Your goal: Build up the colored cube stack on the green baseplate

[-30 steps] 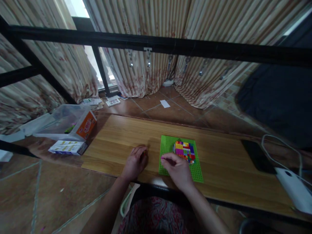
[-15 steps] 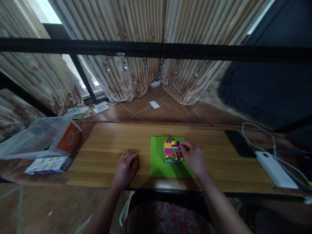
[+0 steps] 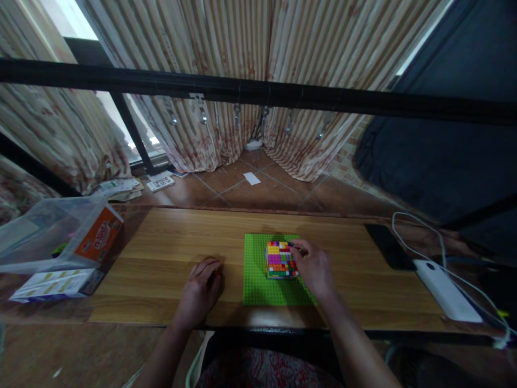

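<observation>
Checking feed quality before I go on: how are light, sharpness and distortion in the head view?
Head view: dim indoors, with daylight blown out at the window top left; wide-angle bending curves the black bar; the block build and right hand are soft but readable, single studs are not; the left hand casts a faint shadow on the table.

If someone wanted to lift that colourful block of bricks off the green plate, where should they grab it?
Probably by its two opposite side walls, from above: the brick block stands low and square on the green baseplate, its left side free, the right hand already at its right edge.
</observation>
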The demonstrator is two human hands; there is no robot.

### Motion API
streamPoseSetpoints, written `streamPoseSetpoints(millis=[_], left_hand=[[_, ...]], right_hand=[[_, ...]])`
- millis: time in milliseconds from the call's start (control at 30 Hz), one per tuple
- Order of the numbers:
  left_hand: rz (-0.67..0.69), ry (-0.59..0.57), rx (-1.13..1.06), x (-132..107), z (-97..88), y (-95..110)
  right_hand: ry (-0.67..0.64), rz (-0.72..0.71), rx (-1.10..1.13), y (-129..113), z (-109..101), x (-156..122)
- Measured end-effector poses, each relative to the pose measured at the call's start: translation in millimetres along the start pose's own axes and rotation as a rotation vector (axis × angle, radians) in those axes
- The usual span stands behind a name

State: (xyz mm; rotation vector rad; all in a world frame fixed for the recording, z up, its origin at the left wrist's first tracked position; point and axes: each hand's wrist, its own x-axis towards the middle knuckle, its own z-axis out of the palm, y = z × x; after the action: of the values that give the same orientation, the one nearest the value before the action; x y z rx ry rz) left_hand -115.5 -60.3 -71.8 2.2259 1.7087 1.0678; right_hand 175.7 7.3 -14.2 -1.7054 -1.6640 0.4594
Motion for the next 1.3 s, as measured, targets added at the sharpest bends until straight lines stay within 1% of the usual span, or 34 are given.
streamPoseSetpoints(millis=[200, 367, 433, 633, 700, 900, 1033, 1200, 1233, 1300], left_hand=[[-0.007, 0.000, -0.010, 1, -0.7, 3], [-0.026, 0.001, -0.027, 2, -1.4, 4], [-0.031, 0.004, -0.028, 2, -1.1, 4], [-0.031, -0.002, -0.023, 2, -0.2, 4], [-0.035, -0.006, -0.021, 2, 0.0, 4], [-0.038, -0.013, -0.020, 0, 1.0, 2], [-0.029, -0.009, -0.022, 0, 0.9, 2], [-0.020, 0.000, -0.018, -1, 1.8, -1], [-0.026, -0.003, -0.018, -2, 2.0, -1], [-0.043, -0.006, -0.017, -3, 2.2, 0]], right_hand=[[0.065, 0.061, 0.058, 7, -3, -1], [0.128, 0.022, 0.072, 16, 3, 6], [0.111, 0.021, 0.099, 19, 6, 9], [-0.027, 0.081, 0.301, 27, 13, 14], [-0.050, 0.089, 0.331, 27, 14, 13], [-0.045, 0.089, 0.366, 23, 17, 11], [-0.038, 0.072, 0.349, 22, 18, 12], [-0.073, 0.055, 0.351, 23, 15, 11], [-0.059, 0.045, 0.346, 23, 13, 10], [0.026, 0.009, 0.318, 18, 8, 7]])
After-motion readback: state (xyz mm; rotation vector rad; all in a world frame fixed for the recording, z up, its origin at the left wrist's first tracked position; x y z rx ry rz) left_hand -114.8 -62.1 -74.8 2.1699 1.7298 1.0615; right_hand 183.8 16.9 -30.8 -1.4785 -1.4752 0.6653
